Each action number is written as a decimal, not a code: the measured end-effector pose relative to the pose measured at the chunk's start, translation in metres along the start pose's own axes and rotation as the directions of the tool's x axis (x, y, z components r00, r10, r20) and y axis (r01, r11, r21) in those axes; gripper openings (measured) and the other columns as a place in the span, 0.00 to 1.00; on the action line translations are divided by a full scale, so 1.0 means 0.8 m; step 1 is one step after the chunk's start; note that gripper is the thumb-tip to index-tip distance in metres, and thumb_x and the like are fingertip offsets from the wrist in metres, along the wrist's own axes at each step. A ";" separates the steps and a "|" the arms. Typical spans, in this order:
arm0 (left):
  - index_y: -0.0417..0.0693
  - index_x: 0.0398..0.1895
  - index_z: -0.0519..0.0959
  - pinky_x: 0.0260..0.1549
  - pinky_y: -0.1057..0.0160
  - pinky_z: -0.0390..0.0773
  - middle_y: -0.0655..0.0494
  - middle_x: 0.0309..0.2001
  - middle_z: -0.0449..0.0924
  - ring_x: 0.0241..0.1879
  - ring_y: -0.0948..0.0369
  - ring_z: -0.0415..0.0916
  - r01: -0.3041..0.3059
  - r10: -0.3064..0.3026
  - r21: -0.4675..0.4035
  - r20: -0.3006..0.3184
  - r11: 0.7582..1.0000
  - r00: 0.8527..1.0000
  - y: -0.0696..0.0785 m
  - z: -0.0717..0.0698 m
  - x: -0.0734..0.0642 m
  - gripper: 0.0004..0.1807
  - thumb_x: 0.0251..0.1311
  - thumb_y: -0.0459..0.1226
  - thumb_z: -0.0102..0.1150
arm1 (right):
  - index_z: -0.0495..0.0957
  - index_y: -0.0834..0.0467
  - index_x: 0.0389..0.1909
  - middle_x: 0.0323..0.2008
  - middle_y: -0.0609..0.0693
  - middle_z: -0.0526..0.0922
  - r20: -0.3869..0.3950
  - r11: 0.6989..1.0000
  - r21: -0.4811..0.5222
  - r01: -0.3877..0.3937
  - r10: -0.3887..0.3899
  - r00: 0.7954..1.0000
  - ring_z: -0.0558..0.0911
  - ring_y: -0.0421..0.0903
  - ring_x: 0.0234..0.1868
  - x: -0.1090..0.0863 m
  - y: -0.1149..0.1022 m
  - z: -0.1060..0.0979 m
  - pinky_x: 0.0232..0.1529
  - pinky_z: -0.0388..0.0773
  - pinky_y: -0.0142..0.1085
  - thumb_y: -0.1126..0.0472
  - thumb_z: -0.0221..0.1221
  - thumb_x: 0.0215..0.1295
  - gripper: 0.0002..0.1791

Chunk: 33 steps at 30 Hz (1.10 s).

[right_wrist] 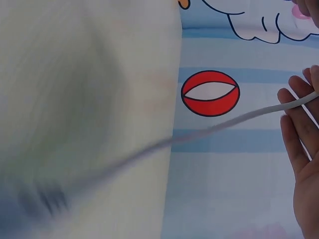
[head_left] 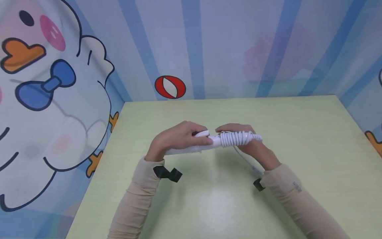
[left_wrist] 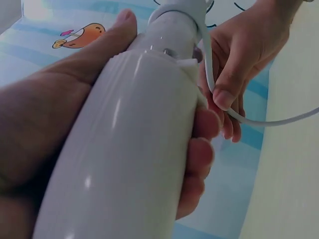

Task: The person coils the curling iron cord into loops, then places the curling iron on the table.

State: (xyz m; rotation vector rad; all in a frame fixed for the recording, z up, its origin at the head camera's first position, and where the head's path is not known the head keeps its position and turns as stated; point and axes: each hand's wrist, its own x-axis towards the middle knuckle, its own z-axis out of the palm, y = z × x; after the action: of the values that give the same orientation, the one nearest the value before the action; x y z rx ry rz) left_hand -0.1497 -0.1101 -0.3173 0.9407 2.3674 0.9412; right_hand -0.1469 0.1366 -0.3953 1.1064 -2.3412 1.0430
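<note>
A white wand-shaped electric appliance [head_left: 216,141] is held nearly level above the table, its exact kind unclear. My left hand [head_left: 182,136] grips its body, with the thumb along one side and the fingers curled round the other in the left wrist view. White cord [head_left: 235,138] is wound in several turns around the right-hand end. Behind those turns is my right hand [head_left: 255,149]. The left wrist view shows its thumb pinching the loose cord [left_wrist: 274,123] against the fingers. A blurred plug-like end [right_wrist: 45,199] hangs from this cord in the right wrist view.
Below the hands lies a pale yellow-green table [head_left: 313,139]. Striped blue wall covering [head_left: 223,49] stands at its back edge, with a red printed ball [head_left: 180,87]. A large printed duck [head_left: 74,139] covers the left side. Small black wrist devices [head_left: 168,174] sit at both cuffs.
</note>
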 end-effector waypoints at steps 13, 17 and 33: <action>0.57 0.29 0.76 0.28 0.68 0.72 0.63 0.23 0.74 0.25 0.66 0.72 -0.016 -0.002 0.226 0.080 0.974 0.997 0.020 0.014 -0.001 0.14 0.61 0.55 0.58 | 0.83 0.56 0.46 0.43 0.48 0.86 0.102 0.997 -0.072 0.005 0.002 0.995 0.84 0.45 0.44 0.013 0.020 -0.030 0.44 0.78 0.43 0.66 0.62 0.61 0.12; 0.57 0.29 0.76 0.27 0.68 0.70 0.63 0.23 0.74 0.24 0.66 0.71 0.067 -0.092 0.318 0.065 0.946 0.994 0.022 0.022 0.003 0.16 0.59 0.58 0.58 | 0.83 0.55 0.43 0.40 0.47 0.87 0.105 0.988 -0.139 0.060 -0.046 0.993 0.84 0.44 0.40 0.016 0.020 -0.034 0.43 0.77 0.43 0.65 0.65 0.58 0.12; 0.55 0.36 0.79 0.22 0.64 0.68 0.60 0.24 0.76 0.25 0.61 0.72 0.389 -0.353 0.521 -0.172 0.760 0.920 0.016 0.046 0.025 0.22 0.57 0.62 0.56 | 0.85 0.54 0.36 0.32 0.46 0.86 0.093 0.911 -0.408 0.066 -0.031 0.995 0.82 0.43 0.27 0.015 -0.006 -0.026 0.36 0.78 0.42 0.60 0.67 0.57 0.06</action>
State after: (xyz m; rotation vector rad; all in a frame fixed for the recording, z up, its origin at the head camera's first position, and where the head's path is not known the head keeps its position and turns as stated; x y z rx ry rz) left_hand -0.1359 -0.0726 -0.3358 0.5723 2.7965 0.1281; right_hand -0.1506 0.1441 -0.3723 1.0494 -2.4297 0.4555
